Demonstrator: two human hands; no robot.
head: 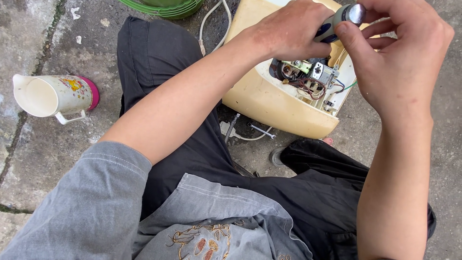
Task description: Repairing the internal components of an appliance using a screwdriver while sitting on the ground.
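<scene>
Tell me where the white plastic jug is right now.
The white plastic jug lies on its side on the concrete ground at the left of the head view, beside the person's black-trousered knee, far from both hands.

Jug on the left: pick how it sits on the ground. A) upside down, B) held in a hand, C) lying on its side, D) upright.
C: the jug lies on its side on the concrete ground, open mouth toward the left and pink base toward the right, well apart from both hands, which work at the cream housing.
</scene>
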